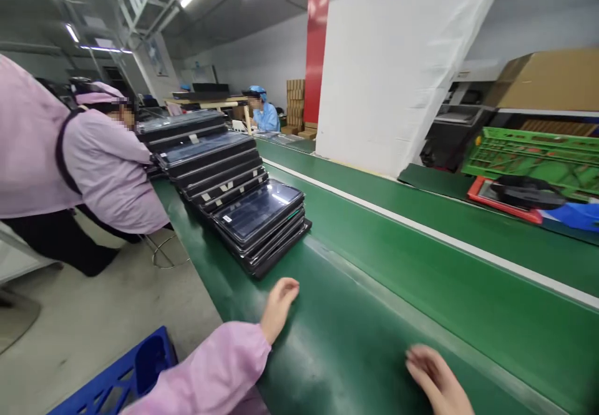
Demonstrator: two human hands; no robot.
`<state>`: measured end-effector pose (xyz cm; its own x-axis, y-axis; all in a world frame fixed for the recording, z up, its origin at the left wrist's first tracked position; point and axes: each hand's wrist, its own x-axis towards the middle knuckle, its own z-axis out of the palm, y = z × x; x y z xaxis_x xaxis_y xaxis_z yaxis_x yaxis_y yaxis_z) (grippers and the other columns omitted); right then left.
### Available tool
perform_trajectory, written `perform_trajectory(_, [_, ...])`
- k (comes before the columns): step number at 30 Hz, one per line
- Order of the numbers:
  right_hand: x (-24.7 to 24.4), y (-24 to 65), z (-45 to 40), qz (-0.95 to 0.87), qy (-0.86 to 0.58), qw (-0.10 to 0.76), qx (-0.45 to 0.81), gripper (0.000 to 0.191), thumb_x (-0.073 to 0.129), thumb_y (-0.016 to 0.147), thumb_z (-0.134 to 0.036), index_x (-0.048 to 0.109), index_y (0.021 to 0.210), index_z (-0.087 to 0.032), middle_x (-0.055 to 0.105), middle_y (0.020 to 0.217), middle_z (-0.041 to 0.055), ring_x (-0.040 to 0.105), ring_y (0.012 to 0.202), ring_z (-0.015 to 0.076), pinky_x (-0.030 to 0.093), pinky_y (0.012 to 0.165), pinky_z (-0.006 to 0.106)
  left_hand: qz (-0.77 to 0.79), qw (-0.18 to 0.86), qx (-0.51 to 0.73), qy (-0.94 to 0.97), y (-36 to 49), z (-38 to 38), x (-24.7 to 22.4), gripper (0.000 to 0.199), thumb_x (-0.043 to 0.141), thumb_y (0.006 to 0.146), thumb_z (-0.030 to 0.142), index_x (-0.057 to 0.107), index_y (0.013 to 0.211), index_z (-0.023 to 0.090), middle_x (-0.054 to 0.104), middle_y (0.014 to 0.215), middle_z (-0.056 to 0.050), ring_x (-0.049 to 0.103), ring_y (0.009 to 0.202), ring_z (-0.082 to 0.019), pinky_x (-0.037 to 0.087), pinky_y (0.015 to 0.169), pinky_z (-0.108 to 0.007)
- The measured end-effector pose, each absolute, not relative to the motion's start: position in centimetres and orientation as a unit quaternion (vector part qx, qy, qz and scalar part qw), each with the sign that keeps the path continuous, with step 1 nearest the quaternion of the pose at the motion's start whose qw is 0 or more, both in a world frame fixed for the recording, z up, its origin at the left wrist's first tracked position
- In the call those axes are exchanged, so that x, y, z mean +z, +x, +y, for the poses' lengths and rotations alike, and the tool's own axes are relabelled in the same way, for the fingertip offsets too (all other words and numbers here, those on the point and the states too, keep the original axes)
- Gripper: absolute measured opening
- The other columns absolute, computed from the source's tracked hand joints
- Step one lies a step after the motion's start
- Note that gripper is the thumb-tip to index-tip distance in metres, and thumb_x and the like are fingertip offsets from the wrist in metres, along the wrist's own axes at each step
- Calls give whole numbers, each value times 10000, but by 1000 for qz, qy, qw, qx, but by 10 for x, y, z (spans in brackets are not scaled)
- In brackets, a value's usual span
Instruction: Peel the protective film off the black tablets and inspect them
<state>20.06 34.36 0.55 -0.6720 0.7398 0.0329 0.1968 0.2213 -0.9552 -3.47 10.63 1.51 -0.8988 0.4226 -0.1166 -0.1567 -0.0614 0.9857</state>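
My left hand hovers over the green bench surface, just in front of the nearest stack. Its fingers are loosely curved, and nothing shows in them. To the right, my right hand is over the same surface with thumb and fingers apart, slightly blurred, holding nothing visible. Closest to my left hand is a stack of flat black panels with glossy screens; a small white label shows on the top one. Behind it, more black panels are piled in overlapping rows, some with pale tabs along their edges.
A co-worker in a pink smock sits left of the bench; another person stands nearer. A person in blue is farther back. A blue crate is on the floor at lower left. A green crate and red tray lie right.
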Motion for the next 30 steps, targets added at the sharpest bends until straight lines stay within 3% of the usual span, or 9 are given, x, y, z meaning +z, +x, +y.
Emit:
perform_trajectory(2, [32, 128, 336, -716, -282, 178, 614, 389, 794, 648, -585, 718, 897, -296, 716, 1046, 103, 659, 1049, 327, 534, 948, 489, 665, 118, 738, 21, -44, 72, 20, 250, 675, 780, 376, 578, 958, 229, 641, 1006, -40, 625, 1065, -233, 484, 977, -363])
perform_trajectory(5, [75, -3, 327, -714, -230, 156, 643, 339, 720, 811, -488, 712, 1015, -217, 702, 1138, 110, 678, 1014, 270, 502, 1004, 479, 607, -21, 787, -110, -67, 47, 45, 338, 626, 834, 329, 483, 1134, 265, 508, 1337, -52, 456, 1346, -195, 366, 1116, -308])
perform_trajectory(8, [103, -110, 320, -711, -190, 183, 652, 359, 611, 968, -387, 604, 1259, -176, 599, 1326, 110, 610, 1156, 253, 501, 994, 492, 543, -25, 823, -163, -99, 44, 81, 441, 638, 855, 357, 453, 1249, 285, 383, 1521, -78, 326, 1470, -209, 329, 1164, -384])
perform_trajectory(12, [115, -173, 307, -706, -145, 190, 666, 362, 603, 979, -376, 591, 1275, -168, 602, 1301, 106, 624, 1123, 249, 534, 947, 475, 527, 131, 827, -144, -132, 48, 121, 437, 555, 891, 555, 593, 1185, 233, 614, 1322, -129, 506, 1337, -323, 460, 1036, -541])
perform_trajectory(14, [115, -177, 301, -707, -128, 188, 670, 344, 609, 976, -374, 606, 1245, -160, 621, 1263, 101, 635, 1096, 241, 542, 932, 465, 518, 193, 823, -130, -139, 51, 132, 444, 535, 901, 572, 656, 1134, 215, 701, 1167, -123, 622, 1188, -323, 525, 949, -513])
perform_trajectory(17, [111, -164, 296, -706, -120, 197, 670, 326, 600, 980, -381, 618, 1221, -162, 629, 1248, 97, 635, 1091, 237, 538, 935, 459, 520, 199, 820, -137, -140, 54, 138, 348, 589, 906, 467, 693, 1068, 177, 746, 974, -107, 711, 960, -278, 578, 823, -427])
perform_trajectory(23, [103, -123, 294, -701, -112, 210, 673, 324, 594, 981, -401, 634, 1189, -156, 638, 1236, 93, 631, 1104, 242, 521, 958, 470, 541, 195, 798, -180, -137, 41, 135, 221, 621, 887, 363, 703, 946, 166, 673, 638, -23, 665, 594, -198, 543, 582, -312])
perform_trajectory(26, [98, -120, 292, -690, -120, 207, 683, 317, 590, 984, -395, 635, 1187, -155, 639, 1236, 93, 632, 1105, 240, 524, 956, 467, 555, 210, 786, -175, -141, 32, 134, 189, 632, 872, 364, 690, 889, 185, 669, 627, -15, 617, 524, -178, 515, 541, -303])
perform_trajectory(30, [96, -132, 285, -680, -145, 187, 694, 330, 596, 981, -397, 625, 1206, -158, 641, 1228, 95, 643, 1076, 232, 539, 932, 456, 584, 202, 766, -177, -143, 30, 136, 185, 661, 840, 356, 687, 892, 181, 690, 683, -27, 625, 549, -179, 537, 598, -335])
